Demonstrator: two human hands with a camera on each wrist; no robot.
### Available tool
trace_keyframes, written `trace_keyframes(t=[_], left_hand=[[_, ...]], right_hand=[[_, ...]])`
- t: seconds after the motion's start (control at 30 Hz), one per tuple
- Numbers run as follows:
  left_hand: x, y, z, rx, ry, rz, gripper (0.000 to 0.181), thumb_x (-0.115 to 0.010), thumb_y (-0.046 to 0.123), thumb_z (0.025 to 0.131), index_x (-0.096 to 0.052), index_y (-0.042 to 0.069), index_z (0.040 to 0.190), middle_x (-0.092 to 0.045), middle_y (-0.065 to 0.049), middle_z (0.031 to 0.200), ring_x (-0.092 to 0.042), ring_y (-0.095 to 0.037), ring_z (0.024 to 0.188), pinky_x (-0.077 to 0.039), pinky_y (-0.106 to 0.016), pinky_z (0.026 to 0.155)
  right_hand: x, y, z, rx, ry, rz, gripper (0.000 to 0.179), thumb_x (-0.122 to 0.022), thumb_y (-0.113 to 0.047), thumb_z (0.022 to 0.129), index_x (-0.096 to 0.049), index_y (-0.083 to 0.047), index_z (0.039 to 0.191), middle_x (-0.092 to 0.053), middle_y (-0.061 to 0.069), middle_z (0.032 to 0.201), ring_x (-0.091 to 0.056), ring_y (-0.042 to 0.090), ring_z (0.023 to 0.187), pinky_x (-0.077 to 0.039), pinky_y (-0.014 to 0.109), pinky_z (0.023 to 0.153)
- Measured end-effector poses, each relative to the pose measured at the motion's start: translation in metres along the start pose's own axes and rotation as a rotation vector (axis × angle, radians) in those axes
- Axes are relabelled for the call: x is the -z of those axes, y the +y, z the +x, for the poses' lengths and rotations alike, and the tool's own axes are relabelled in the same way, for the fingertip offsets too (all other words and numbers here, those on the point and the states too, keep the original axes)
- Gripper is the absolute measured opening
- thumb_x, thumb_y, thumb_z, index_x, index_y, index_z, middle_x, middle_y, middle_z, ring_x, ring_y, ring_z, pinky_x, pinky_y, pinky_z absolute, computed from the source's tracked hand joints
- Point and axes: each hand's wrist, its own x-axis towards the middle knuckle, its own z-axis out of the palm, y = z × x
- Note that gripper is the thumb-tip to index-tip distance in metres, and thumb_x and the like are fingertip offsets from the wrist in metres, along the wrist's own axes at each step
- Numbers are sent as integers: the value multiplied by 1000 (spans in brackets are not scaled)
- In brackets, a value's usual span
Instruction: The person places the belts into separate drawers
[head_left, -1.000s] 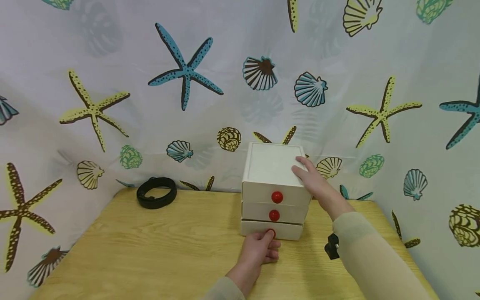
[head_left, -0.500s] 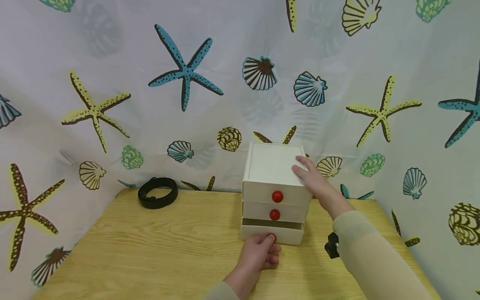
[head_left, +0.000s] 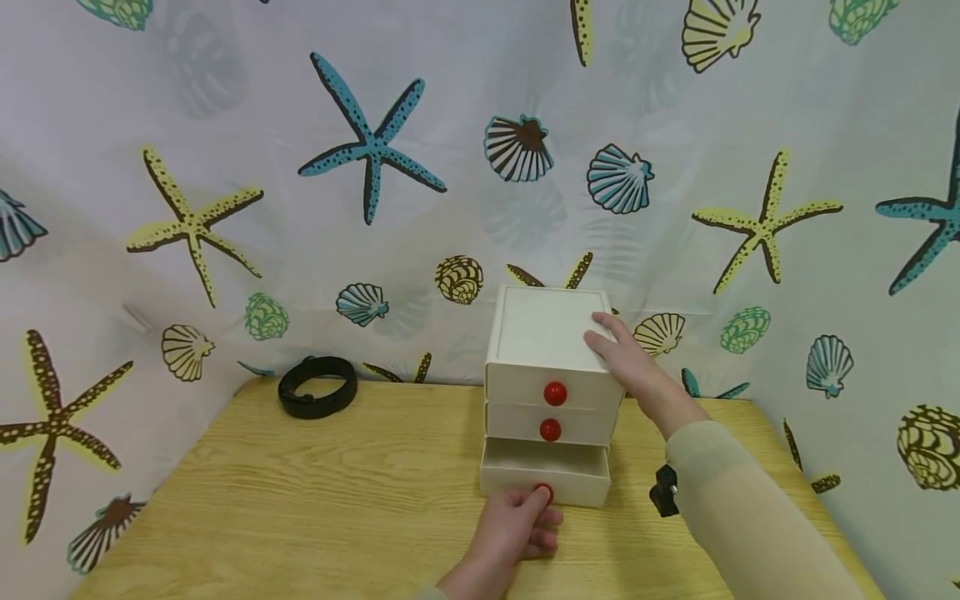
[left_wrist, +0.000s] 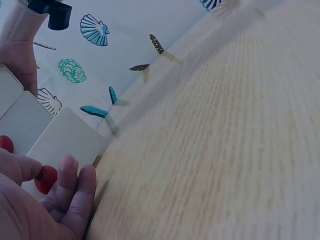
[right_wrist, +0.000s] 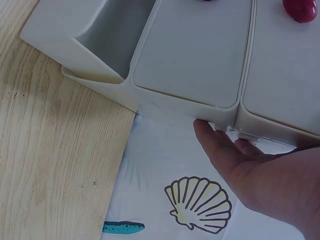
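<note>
A small white drawer unit [head_left: 553, 329] with three stacked drawers stands on the wooden table. Its lowest drawer [head_left: 585, 489] is pulled partway out, and its pale inside shows. My left hand [head_left: 502, 533] pinches that drawer's red knob [left_wrist: 46, 181] between thumb and fingers; the other fingertips sit below it, near the tabletop. The upper drawers, with a red top knob [head_left: 555, 393] and a red middle knob [head_left: 550, 430], are closed. On the unit's right side, my right hand [head_left: 633, 362] rests over the top edge, and in the right wrist view its extended fingers [right_wrist: 215, 145] touch the side wall.
A black ring-shaped strap [head_left: 317, 388] lies at the table's back left. Behind and beside the wooden table [head_left: 337, 492] hangs a white curtain [head_left: 450, 92] printed with starfish and shells. A small black device [head_left: 663, 492] sits by my right sleeve.
The lowest drawer has slid out toward me, from a narrow gap to a wide opening, with my left hand drawing back on its knob. My right hand has stayed on the unit.
</note>
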Motion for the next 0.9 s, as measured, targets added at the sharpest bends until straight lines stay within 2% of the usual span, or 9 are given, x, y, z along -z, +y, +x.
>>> trace_keyframes(t=[0.33,0.9], left_hand=[[4,-3,-13,-2,-29,6,34,-65,24,114,-67,-9,121,-79,-10,93,-65,-11,60,-63,-33,66],[10,-5,-28,50,-90,46,30,-66,24,113,-74,-5,109,-79,-4,88,-67,-12,61,-63,-33,66]], right_hand=[[0,2,2,2,-2,-12,69,-42,-49,118,-14,-30,178,-3,18,184,-20,49,162,-27,72,125],[0,1,2,-8,0,-9,69,-42,-50,118,-14,-31,178,-4,18,184,-24,50,161,-30,72,124]])
